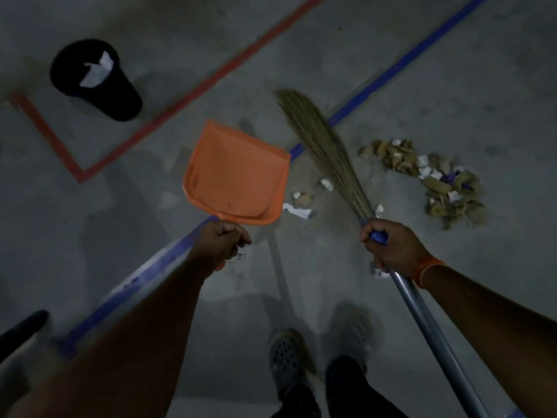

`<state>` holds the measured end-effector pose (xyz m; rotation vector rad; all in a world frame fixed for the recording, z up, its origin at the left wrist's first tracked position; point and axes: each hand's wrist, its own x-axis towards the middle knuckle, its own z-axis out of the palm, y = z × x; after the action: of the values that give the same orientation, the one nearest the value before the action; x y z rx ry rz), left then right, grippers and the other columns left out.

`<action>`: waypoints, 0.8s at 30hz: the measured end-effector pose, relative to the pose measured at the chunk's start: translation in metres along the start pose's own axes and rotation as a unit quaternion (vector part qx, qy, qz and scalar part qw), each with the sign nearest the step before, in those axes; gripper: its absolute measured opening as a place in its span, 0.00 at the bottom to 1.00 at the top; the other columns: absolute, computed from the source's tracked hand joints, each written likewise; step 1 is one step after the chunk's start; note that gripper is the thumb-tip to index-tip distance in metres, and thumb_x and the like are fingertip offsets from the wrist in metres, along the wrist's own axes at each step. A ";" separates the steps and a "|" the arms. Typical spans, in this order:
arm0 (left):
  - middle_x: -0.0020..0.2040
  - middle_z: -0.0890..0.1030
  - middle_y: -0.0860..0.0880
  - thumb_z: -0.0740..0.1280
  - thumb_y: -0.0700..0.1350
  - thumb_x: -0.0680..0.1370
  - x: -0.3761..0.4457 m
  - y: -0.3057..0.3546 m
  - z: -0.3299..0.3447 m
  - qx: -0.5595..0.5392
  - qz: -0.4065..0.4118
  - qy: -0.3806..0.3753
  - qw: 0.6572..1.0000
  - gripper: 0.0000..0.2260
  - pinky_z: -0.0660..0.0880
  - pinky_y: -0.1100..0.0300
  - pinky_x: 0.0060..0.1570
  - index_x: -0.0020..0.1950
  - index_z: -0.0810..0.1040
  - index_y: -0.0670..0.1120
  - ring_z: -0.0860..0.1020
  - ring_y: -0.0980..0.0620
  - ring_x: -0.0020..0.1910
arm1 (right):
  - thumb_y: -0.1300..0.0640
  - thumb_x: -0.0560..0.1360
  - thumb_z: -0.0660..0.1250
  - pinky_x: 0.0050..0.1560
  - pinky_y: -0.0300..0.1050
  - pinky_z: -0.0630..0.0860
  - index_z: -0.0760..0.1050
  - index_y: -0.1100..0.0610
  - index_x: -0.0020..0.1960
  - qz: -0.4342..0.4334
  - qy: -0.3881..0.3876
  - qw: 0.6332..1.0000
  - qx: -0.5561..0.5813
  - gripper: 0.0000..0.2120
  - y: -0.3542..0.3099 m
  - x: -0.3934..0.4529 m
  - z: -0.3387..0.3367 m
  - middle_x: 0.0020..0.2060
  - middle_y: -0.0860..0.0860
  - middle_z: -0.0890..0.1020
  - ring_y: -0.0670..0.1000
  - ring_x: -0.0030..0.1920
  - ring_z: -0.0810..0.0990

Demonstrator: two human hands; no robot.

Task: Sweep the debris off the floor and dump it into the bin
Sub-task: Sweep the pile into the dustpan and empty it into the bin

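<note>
My left hand [221, 241] grips the handle of an orange dustpan [238, 173], held above the floor with an empty tray. My right hand [391, 247] grips a broom [325, 149] at the blue collar of its grey pole; the straw bristles point up and left. A pile of brown and white debris [434, 179] lies on the concrete floor to the right of the broom. A few loose scraps [301, 203] lie between the dustpan and the broom. A black bin [99, 82] with white paper inside stands at the upper left.
A red tape line [193, 89] and a blue tape line [391, 73] cross the grey floor. My feet in dark shoes [286, 360] are at the bottom centre. A dark object [21, 330] pokes in at the lower left edge.
</note>
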<state>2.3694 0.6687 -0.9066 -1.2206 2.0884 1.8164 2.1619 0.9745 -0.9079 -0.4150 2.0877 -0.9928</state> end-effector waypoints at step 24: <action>0.31 0.80 0.44 0.59 0.30 0.77 -0.116 -0.192 0.375 0.076 -0.079 -0.065 0.992 0.18 0.67 0.63 0.25 0.34 0.84 0.41 0.72 0.52 0.24 | 0.69 0.75 0.67 0.24 0.43 0.72 0.77 0.51 0.40 0.138 0.081 0.987 0.013 0.14 0.452 -0.243 -0.146 0.26 0.56 0.75 0.55 0.21 0.73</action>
<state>2.4156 1.0608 -1.0941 -1.1583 1.9592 1.5940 2.2234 1.4780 -1.0726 -0.0296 2.2000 -0.9116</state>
